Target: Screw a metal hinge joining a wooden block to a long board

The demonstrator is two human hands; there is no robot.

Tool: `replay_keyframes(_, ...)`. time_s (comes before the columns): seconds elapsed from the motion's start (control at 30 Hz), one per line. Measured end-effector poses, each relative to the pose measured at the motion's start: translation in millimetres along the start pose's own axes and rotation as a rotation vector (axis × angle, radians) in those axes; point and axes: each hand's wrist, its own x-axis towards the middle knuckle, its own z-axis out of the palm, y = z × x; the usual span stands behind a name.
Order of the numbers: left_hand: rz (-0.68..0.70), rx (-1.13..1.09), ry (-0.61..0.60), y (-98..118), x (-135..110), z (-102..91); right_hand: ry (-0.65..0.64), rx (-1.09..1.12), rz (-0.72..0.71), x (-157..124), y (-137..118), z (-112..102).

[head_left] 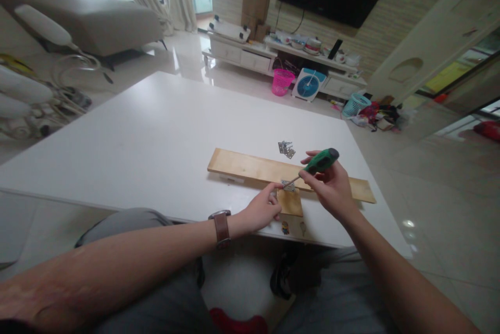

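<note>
My right hand holds a screwdriver by its green and black handle, its shaft slanting down to the left. The tip meets a metal hinge lying where a long wooden board and a short wooden block come together. My left hand is at the block's left side, the index finger reaching the hinge beside the screwdriver tip and the other fingers curled in. Whatever lies between those fingers is too small to make out. Beyond the board, several loose hinges and screws lie in a small heap.
The white table carries all of this, its near edge just in front of my legs. Two small items, one a colourful figure, are near that edge. Across the floor are a pink basket, a box fan and a low cabinet.
</note>
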Motion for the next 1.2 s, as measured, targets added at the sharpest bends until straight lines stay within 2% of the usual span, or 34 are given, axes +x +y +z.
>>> replay_keyframes(0.13,0.005,-0.004,0.001,-0.6,0.5,0.6,-0.046,0.016,0.002,-1.7,-3.3,-1.7)
replay_keyframes(0.6,0.0,0.009,0.0,-4.9,1.9,-0.1,-0.048,-0.01,-0.004,-1.5,-5.0,-1.5)
replay_keyframes(0.83,0.003,0.022,0.001,-4.7,1.3,-0.4,-0.035,-0.025,-0.037,0.2,-4.0,-0.4)
replay_keyframes(1.03,-0.014,0.005,0.002,-4.4,1.1,-0.1,0.025,-0.114,-0.046,0.1,-1.9,1.0)
replay_keyframes(1.2,-0.01,0.002,-0.001,-1.8,0.7,-0.2,0.003,-0.061,-0.022,0.5,-0.1,0.7)
